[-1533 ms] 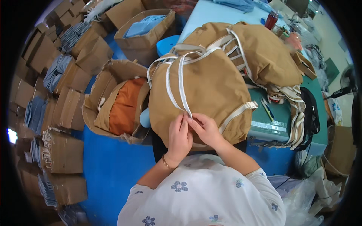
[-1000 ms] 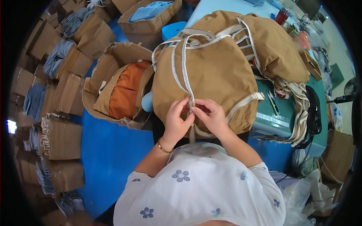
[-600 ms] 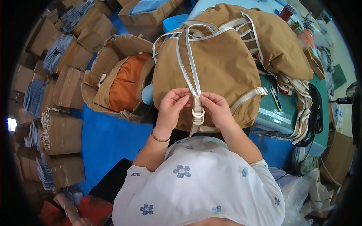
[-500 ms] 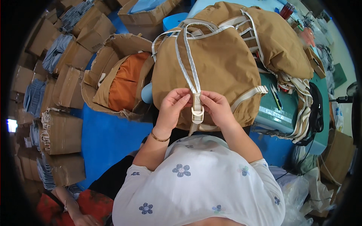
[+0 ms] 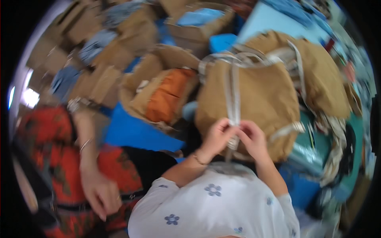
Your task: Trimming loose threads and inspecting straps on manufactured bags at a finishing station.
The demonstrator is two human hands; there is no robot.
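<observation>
Fingers (image 5: pixel 223 124) of the left hand (image 5: pixel 216 137) and right hand (image 5: pixel 255 139) are pinched on the strap (image 5: pixel 237 91), stretched over the bag (image 5: pixel 270 93); orange cloth (image 5: pixel 167 97) is held in a box (image 5: pixel 176 56) leftward.

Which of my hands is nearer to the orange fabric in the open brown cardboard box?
Left. Your left hand is right of the orange fabric, holding the white-edged fabric strap; your right hand is farther right, on the strap's other side.

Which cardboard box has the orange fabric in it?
The open box just left of the tan bag; orange fabric shows inside, whereas the box behind it holds light-blue cloth.
</observation>
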